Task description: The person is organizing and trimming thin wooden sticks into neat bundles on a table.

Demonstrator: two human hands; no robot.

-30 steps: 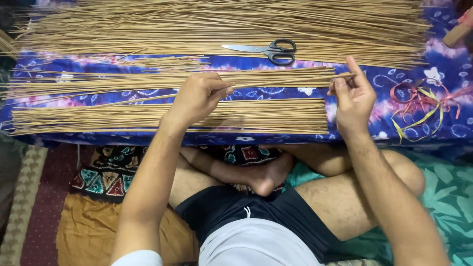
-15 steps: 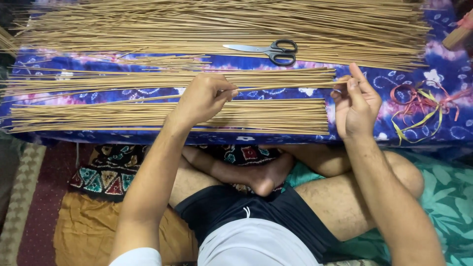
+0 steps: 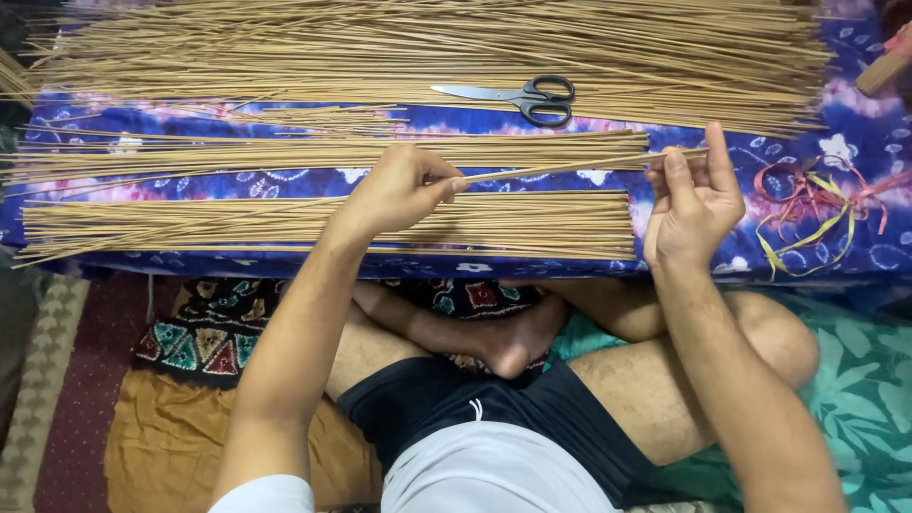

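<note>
Thin stick (image 3: 560, 167) held at both ends, lifted just above the middle bundle of sticks (image 3: 313, 152); long axis runs left-right, roughly parallel to the bundles, right end tilted slightly away from the person. Left hand (image 3: 399, 190) pinches the near end, fingers closed on it; right hand (image 3: 693, 199) pinches the far end between thumb and forefinger, other fingers loosely spread. Both hands in contact, so neither is nearer. Near bundle of sticks (image 3: 380, 223) lies just below the hands, big loose pile (image 3: 427, 47) beyond. Scissors (image 3: 522, 96) rest on that pile's edge, well clear. Ribbon scraps (image 3: 817, 204) right of the right hand. All on a blue patterned cloth (image 3: 855, 123).
</note>
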